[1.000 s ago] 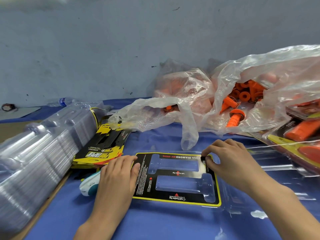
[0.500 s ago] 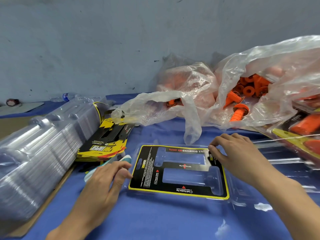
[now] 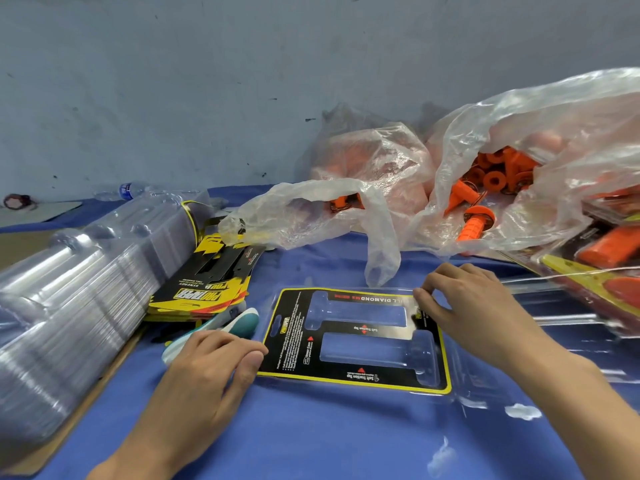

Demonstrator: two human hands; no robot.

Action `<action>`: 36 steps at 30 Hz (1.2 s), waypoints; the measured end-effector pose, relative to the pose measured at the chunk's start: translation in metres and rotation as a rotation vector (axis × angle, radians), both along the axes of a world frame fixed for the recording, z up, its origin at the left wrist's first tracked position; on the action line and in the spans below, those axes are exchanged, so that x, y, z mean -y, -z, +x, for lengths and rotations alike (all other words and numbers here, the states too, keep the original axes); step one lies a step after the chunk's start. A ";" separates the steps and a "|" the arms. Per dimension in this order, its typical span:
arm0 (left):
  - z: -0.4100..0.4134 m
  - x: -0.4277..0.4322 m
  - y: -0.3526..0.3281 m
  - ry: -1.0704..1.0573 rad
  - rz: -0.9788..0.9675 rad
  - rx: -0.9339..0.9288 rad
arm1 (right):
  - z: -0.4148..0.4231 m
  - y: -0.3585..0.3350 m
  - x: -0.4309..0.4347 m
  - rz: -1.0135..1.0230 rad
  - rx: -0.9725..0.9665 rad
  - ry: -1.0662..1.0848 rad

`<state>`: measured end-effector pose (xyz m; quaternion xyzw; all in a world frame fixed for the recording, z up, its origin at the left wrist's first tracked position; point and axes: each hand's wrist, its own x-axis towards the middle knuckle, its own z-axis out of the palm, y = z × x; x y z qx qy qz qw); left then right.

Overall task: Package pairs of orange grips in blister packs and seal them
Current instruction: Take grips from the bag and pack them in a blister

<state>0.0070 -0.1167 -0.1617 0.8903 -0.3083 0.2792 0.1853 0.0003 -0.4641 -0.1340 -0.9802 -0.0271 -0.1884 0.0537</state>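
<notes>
We see one pack (image 3: 353,337) flat on the blue cloth (image 3: 311,438), centre, black-yellow card in it, both cavities empty; no grip in it yet. Left hand (image 3: 207,372) rests at the pack's near-left corner, fingers loose, thumb touching the edge, holding nothing. Right hand (image 3: 474,306) curls over the far-right corner, thumb and forefinger pinching the pack's edge there.

Risks, as we judge them: the pack looks light and slick, so a pull from the right pinch could slide or twist it if the left thumb gives no counter-hold. The card could sit skewed over the cavities; then grips would not seat and the seal would fail. The bag flap (image 3: 381,251) hangs just beside the far edge and could get trapped on closing. The teal tool (image 3: 242,323) lies just by the left knuckles, easy to knock.

Counts: pack in work, one; cavities, two; hands, two. Grips (image 3: 472,226) sit in the bags (image 3: 554,133) far right, well apart from the pack; two lie clear at the mouth, the rest a heap we cannot count. Bags, at least two. Shell stack (image 3: 86,289), one, left. Card pile (image 3: 204,282), one. Finished packs (image 3: 588,271), right edge, blurred, at least two. Bottle (image 3: 128,190), one.
</notes>
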 end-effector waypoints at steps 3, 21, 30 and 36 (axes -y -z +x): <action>0.000 0.000 -0.001 -0.016 -0.017 0.022 | 0.000 0.000 0.000 0.010 -0.003 0.001; -0.025 0.142 0.005 0.430 0.362 0.107 | 0.004 -0.001 -0.007 0.043 0.047 0.002; -0.021 0.141 0.010 0.456 0.326 0.072 | 0.004 0.001 -0.005 0.106 0.081 0.000; -0.023 0.140 0.006 0.477 0.242 -0.005 | 0.004 0.000 -0.007 0.054 0.077 0.003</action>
